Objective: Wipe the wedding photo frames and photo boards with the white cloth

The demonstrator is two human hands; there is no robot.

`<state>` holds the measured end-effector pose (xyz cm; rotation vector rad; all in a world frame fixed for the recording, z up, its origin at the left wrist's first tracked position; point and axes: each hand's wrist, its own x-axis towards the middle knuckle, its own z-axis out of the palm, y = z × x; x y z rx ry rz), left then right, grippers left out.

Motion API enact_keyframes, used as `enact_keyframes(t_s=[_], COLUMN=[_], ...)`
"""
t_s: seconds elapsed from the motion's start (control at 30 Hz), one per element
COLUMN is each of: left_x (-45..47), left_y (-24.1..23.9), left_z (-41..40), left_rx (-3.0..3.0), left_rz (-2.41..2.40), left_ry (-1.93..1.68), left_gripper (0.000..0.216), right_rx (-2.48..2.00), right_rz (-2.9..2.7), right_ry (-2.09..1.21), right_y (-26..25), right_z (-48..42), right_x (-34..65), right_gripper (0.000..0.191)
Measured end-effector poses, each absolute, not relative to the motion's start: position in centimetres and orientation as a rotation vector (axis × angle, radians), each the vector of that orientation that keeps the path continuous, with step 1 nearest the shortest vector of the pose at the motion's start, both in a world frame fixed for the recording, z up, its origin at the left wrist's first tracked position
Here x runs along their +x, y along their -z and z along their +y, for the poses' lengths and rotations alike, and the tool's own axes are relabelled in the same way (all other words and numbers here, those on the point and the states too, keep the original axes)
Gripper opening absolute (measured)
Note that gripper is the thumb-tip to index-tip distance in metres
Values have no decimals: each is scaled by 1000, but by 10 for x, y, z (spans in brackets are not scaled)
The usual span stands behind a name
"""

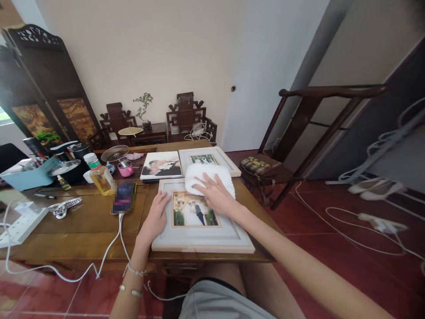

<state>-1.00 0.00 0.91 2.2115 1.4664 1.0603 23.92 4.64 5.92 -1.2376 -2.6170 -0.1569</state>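
A framed photo (195,212) lies face up near the table's front edge, with a pale wood border and a wide white mat. The fingers of my left hand (157,215) rest stretched along the frame's left edge. My right hand (212,192) lies with fingers spread on a white cloth (221,174), which covers the frame's upper right part. Behind it, partly under the cloth, is a second framed photo (212,156). A photo album or print (161,165) sits left of that one, on something dark.
On the wooden table (99,239) are a phone (123,198) with a white cable, a bottle of yellow liquid (99,177), a pink cup (125,168), a power strip (23,223) and a blue box (28,175). A wooden chair (299,124) stands at the right.
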Motion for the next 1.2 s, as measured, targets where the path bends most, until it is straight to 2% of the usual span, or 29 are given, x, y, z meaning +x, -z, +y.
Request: enact_keyframes(t_s=[0.17, 0.37, 0.47, 0.63, 0.87, 1.03, 1.2], left_x=[-8, -7, -8, -10, -11, -11, -10], left_y=[-8, -7, -6, -4, -5, -3, -2], left_z=[-1, -2, -2, -1, 1, 5, 5], left_rx=[2180, 2165, 2172, 2179, 2180, 2164, 2187], left_rz=[1504, 1479, 1495, 1465, 1462, 1499, 1498], left_ry=[-1059, -1109, -1099, -1090, -1054, -1072, -1099], left_gripper=[48, 49, 48, 48, 47, 49, 52], right_rx=[-1174, -1101, -1108, -1129, -1240, -1251, -1103], right_rz=[-2777, -2918, -2924, -2844, -2654, -2609, -2766], right_ry=[54, -383, -491, -344, 115, 148, -25], right_y=[-61, -90, -99, -82, -52, -54, -62], right_z=[18, -68, -99, -85, 23, 54, 9], right_x=[239, 259, 260, 255, 255, 247, 250], right_gripper=[66, 72, 74, 74, 75, 70, 68])
